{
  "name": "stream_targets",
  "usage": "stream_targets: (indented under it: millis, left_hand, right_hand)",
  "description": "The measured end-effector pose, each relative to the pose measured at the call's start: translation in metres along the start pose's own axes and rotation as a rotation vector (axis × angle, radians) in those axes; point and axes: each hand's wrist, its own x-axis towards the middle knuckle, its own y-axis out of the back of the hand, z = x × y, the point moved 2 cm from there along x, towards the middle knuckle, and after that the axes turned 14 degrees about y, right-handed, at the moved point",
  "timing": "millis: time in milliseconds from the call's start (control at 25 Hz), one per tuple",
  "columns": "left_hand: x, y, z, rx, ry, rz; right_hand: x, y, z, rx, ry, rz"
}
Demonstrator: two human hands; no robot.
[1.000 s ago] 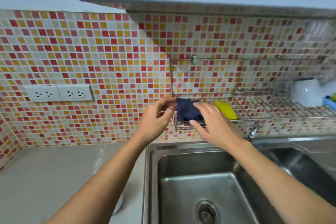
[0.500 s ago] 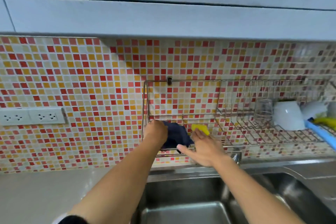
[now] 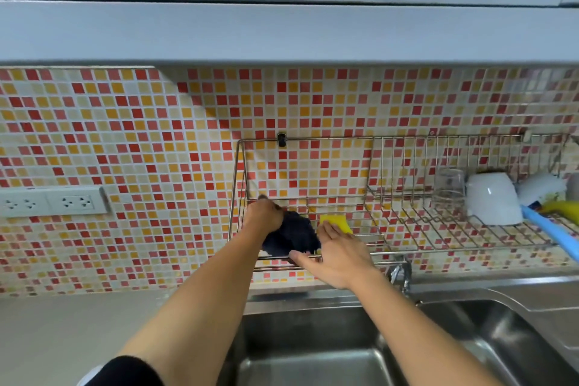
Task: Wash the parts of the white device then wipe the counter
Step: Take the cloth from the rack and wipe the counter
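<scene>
Fingers (image 3: 273,212) of the left hand (image 3: 264,219) curl into the dark cloth (image 3: 294,236); the right hand (image 3: 343,254) rests flat-fingered beside it; best spread it evenly on the rack (image 3: 438,230)

Both arms reach the wire rack (image 3: 438,230). Left hand (image 3: 264,216) grips a dark cloth (image 3: 294,236) there; right hand (image 3: 340,252) lies flat alongside.

Home kitchen: steel sink (image 3: 313,351), mosaic-tiled backsplash (image 3: 156,141), wall dish rack (image 3: 391,229)

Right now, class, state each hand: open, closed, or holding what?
Left hand: grips the dark blue cloth.
Right hand: open, fingers straight against the cloth.
</scene>
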Motion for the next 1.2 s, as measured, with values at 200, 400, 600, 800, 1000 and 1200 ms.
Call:
stream_targets:
  millis: [200,400,600,800,1000,1200]
  left_hand:
    - [-0.032,0.042,0.0,-1.024,0.013,-0.288]
    - [-0.071,0.106,-0.057,-1.345,-0.072,-0.44]
    - [-0.089,0.146,-0.193,-1.412,0.001,-0.382]
    - [-0.108,0.142,-0.362,-1.043,0.186,-0.297]
    - [-0.11,0.129,-0.534,-0.566,0.316,-0.284]
    - [-0.115,0.06,-0.643,0.04,0.087,-0.262]
  right_hand:
    - [-0.007,0.002,-0.001,-0.043,0.03,0.098]
    - [-0.024,-0.016,-0.027,-0.062,0.203,0.481]
    - [-0.042,-0.085,-0.139,0.079,0.358,0.433]
    - [-0.052,-0.189,-0.244,0.154,0.371,0.135]
    - [-0.069,-0.272,-0.312,0.248,0.202,-0.131]
    - [-0.076,-0.306,-0.334,0.177,0.018,-0.121]
